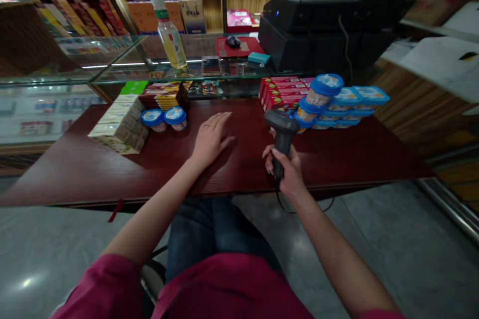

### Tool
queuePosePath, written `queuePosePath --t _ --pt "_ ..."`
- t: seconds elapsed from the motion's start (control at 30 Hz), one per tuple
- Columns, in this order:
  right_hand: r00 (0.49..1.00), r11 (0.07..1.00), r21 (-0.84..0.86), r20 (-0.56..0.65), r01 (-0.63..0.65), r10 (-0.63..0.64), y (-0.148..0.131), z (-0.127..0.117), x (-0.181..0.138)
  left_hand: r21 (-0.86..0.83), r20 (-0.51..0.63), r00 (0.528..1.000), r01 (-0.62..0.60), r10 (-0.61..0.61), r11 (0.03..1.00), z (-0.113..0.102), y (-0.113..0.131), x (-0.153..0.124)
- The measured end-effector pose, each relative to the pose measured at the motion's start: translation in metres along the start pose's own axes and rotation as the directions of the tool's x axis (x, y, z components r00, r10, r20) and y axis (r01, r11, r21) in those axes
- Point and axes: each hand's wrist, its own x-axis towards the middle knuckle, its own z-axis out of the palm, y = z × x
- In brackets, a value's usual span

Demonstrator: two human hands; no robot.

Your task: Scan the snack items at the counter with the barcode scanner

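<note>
My right hand (288,167) is wrapped round the handle of a black barcode scanner (281,132), its head tilted up toward the stacked tubs with blue lids (322,90). A cable runs down from the handle. On the table my left hand (211,142) rests with fingers stretched out and nothing in it. Left of that hand stand two small tubs with blue lids (175,117). Behind them lie brown and yellow packets (164,95), and further left a row of pale cartons (121,122).
The dark red wooden table (239,159) spans the front. Red boxes (280,92) and flat blue-lidded containers (348,104) stand at right. Behind are a glass counter (127,62), a bottle of yellow drink (170,37), a mouse (233,41) and black equipment (310,35).
</note>
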Motion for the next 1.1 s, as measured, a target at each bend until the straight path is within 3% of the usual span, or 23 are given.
queuePosePath --t 0.1,0.2,0.3,0.4,0.53,0.7,0.87,0.97,1.1 --pt "0.989 0.996 0.036 -0.125 0.082 -0.077 -0.002 -0.009 -0.004 -0.275 0.065 0.997 -0.031 0.050 0.961 0.049 0.047 0.038" --pt "0.973 0.990 0.041 -0.191 0.138 -0.128 -0.001 -0.010 -0.007 -0.445 0.094 0.995 0.061 -0.022 0.894 0.089 0.078 0.070" --pt "0.965 0.986 0.034 -0.214 0.161 -0.150 -0.001 -0.007 -0.008 -0.539 0.091 0.993 0.115 -0.078 0.835 0.115 0.089 0.087" --pt "0.966 0.987 0.043 -0.215 0.155 -0.143 -0.002 -0.006 -0.008 -0.652 0.074 0.993 0.116 -0.089 0.749 0.126 0.082 0.089" --pt "0.983 0.993 0.054 -0.159 0.105 -0.095 -0.004 -0.008 -0.009 -0.862 0.074 0.981 0.153 -0.180 0.483 0.113 0.056 0.078" --pt "0.995 0.997 0.010 0.068 -0.074 0.074 -0.004 0.005 0.001 -0.942 0.225 0.905 0.297 -0.361 0.157 0.056 -0.004 0.047" --pt "0.931 0.982 -0.031 0.316 -0.184 0.184 0.010 0.047 0.024 -0.956 0.242 0.802 0.294 -0.546 0.007 0.006 -0.056 0.016" --pt "0.906 0.975 -0.037 0.363 -0.221 0.219 0.022 0.068 0.031 -0.963 0.252 0.750 0.259 -0.611 -0.080 -0.001 -0.066 0.008" --pt "0.894 0.964 -0.067 0.362 -0.258 0.265 0.030 0.077 0.029 -0.966 0.241 0.752 0.246 -0.614 -0.079 0.004 -0.065 0.010"
